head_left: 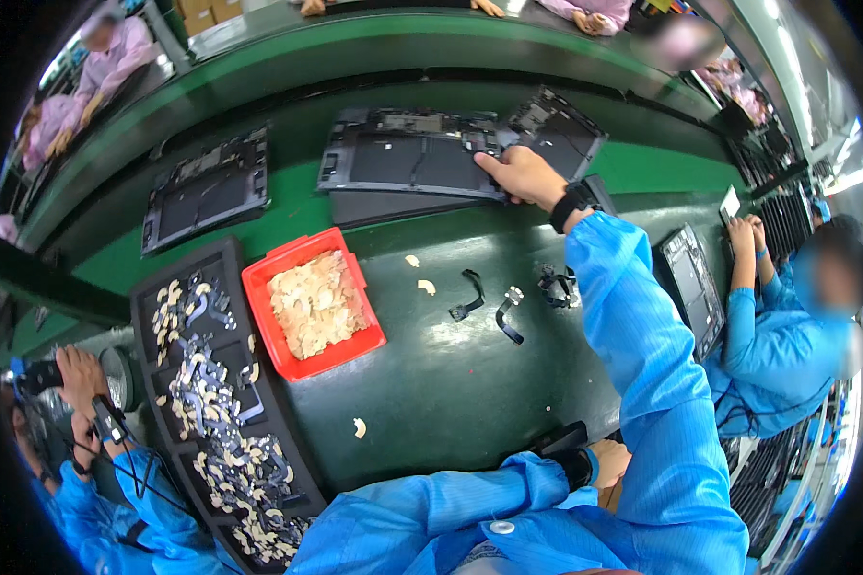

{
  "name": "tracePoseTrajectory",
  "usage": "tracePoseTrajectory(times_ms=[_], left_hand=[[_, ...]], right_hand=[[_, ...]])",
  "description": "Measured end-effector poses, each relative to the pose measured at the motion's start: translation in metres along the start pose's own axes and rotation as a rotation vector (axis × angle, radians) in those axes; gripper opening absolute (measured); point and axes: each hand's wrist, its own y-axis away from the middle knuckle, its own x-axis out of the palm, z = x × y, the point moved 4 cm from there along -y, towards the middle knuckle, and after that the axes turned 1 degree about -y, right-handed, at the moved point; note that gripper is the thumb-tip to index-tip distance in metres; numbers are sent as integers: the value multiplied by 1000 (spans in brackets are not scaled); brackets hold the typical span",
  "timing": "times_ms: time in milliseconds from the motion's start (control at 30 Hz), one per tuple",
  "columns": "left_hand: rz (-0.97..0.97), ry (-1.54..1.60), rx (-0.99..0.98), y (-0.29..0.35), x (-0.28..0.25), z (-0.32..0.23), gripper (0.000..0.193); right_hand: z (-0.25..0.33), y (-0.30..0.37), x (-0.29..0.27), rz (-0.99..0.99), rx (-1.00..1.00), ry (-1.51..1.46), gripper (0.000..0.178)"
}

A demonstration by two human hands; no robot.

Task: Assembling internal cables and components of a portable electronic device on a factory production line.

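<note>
The step in hand looks like the handling of an opened tablet (412,163) at the far side of the bench (431,402); the right hand (524,174) grasps its near right corner, thumb laid on the upper face and the other fingers curled at the edge, partly out of sight; the tablet lies face up, its inner parts showing, overlapping a dark panel (384,208) that juts out below its near edge; a second tablet (556,120) sits tilted just behind the hand, and whether the two touch I cannot tell; a third tablet (206,187) lies well apart to the left.

The left hand (611,463) rests low, crossed in front of the body beneath the right sleeve (633,335); its fingers are partly hidden, so I cannot tell whether they are clenched, loose or holding something.

Three dark cables (510,316) lie loose on the bench; the red bin (340,362), full of pale pieces (314,302), stands beside the black tray (280,414) of mixed cables and pieces.

In my judgement, any shift of the tablet calls for a firm, level grip, perhaps with the left hand's support, and care not to drag the panel below.
</note>
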Motion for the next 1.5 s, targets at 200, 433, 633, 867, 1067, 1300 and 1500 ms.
tracePoseTrajectory(times_ms=[200,433,633,867,1067,1300,1500], left_hand=[[34,-292,-44,17,-9,-1,17],[130,-58,-52,35,-82,-49,9],[113,-73,-208,50,-9,10,11],[315,-107,28,61,50,-8,13],[188,-99,-10,80,-2,17,14],[124,-73,40,75,-40,15,16],[179,-143,-10,49,-106,-36,18]], right_hand=[[-4,15,-10,-119,-56,-118,54],[-79,37,-92,-323,93,282,62],[-88,-7,-46,-65,297,-330,48],[-223,-91,-86,-363,-123,-862,33],[-94,-50,-40,-336,231,-1342,22],[-89,-16,-66,-409,162,-1490,12],[-110,96,-113,-272,-8,-1526,15]])
